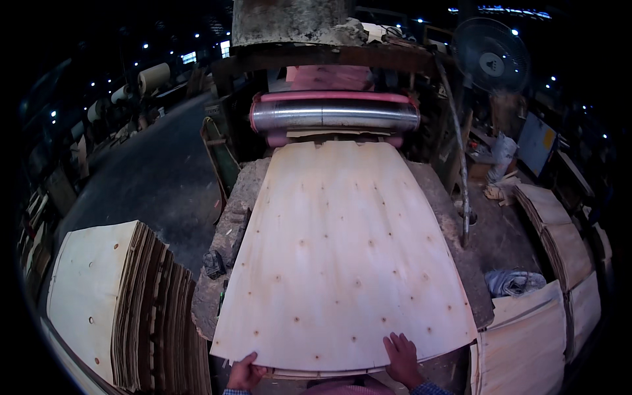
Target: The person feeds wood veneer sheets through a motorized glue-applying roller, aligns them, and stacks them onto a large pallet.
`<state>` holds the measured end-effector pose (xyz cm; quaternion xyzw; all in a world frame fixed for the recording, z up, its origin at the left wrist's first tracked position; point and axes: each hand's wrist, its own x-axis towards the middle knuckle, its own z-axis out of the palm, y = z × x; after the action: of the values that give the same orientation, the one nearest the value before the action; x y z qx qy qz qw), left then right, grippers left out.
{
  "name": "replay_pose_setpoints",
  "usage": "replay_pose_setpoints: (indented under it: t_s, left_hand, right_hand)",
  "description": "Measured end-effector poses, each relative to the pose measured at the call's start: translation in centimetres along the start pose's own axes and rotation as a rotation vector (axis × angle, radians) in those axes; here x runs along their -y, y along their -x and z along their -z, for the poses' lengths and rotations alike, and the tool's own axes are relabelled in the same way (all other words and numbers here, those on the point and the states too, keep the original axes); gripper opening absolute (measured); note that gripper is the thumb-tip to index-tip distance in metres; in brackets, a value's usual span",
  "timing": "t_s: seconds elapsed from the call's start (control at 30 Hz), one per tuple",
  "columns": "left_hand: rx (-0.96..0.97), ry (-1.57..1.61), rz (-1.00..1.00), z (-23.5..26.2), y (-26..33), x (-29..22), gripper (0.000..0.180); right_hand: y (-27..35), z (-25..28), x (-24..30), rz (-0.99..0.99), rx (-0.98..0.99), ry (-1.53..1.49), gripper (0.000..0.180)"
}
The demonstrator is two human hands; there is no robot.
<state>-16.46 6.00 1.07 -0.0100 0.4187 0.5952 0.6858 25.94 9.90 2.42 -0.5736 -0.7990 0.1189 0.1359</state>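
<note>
The big pale wood sheet (342, 257) lies flat on the counter (227, 224), its far edge at 12 o'clock touching or just under the steel roller (334, 114) of the machine, its near edge at 6 o'clock overhanging toward the person. By the look of it, feeding has only begun: nearly the whole sheet is on this side of the roller, so almost all of its length is left to pass. The stack of sheets (125, 309) at 8 o'clock stands well apart across a strip of dark floor, and the 2 lower piles of sheets (546, 316) at 4 o'clock sit close beside the counter's right corner, so room to step is tighter on the right than the left. The sheet's side edges keep inside the counter, with bare rough margin on both. A pole (459, 164) leans at 2 o'clock beside the counter, below a fan (490, 56). The right hand (403, 359) lies flat on the near edge, fingers spread, pressing, not gripping. The left hand (247, 374) curls its fingers around the near corner, holding it.
</note>
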Motion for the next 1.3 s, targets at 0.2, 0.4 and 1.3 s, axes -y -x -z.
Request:
replay_pose_setpoints:
  t_s: [0.2, 0.4, 1.3]
  left_hand:
    - [-0.322, -0.315, -0.263, -2.7, -3.7, -0.6, 0.025]
    - [-0.524, -0.813, -0.668, 3.7, -2.8, -0.5, 0.02]
    - [-0.649, -1.353, -0.374, 4.3, -7.2, -4.8, 0.035]
  right_hand:
    - [-9.9, -1.8, -4.6, -0.037, -0.047, 0.056, 0.077]
    - [-19.3, -5.1, -8.0, 0.005, -0.102, 0.057, 0.073]
    - [-3.5, -5.9, -2.5, 0.041, -0.028, 0.025, 0.051]
